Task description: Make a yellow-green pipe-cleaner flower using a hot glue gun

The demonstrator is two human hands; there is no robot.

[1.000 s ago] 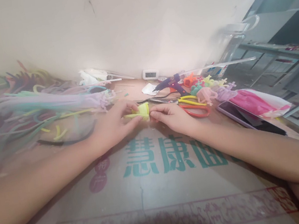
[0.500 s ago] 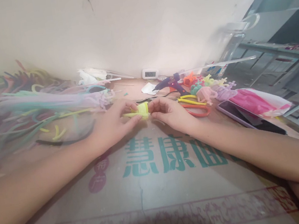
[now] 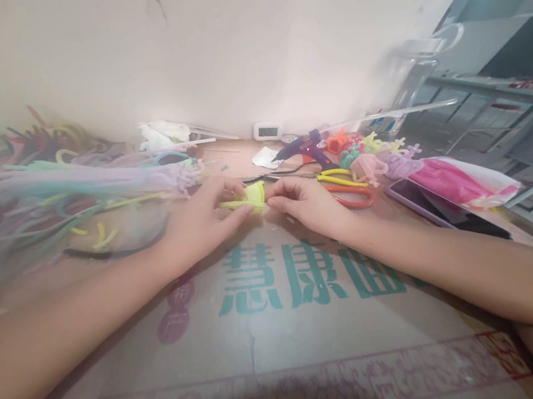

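Observation:
A small bright-yellow pipe-cleaner piece (image 3: 254, 194), bent into a compact bundle with a strand reaching left, is held just above the table. My left hand (image 3: 208, 212) grips it from the left between thumb and fingers. At its right edge, my right hand (image 3: 297, 200) has thumb and fingertips pinched together, very close to the yellow piece. Whatever lies between those fingertips is too small to make out. Just beyond my right hand are scissors with yellow and red-orange handles (image 3: 347, 197).
A blue glue gun (image 3: 296, 147) lies behind my hands, near a white digital timer (image 3: 268, 131). Bundles of pipe cleaners (image 3: 91, 177) fill the left side. On the right are coloured pipe-cleaner shapes (image 3: 367, 166), a phone (image 3: 445, 211) and a pink-and-white bag (image 3: 466, 181).
My right fingertips have shifted slightly and drawn closer together at the yellow piece's right edge. My left hand keeps its grip almost unmoved.

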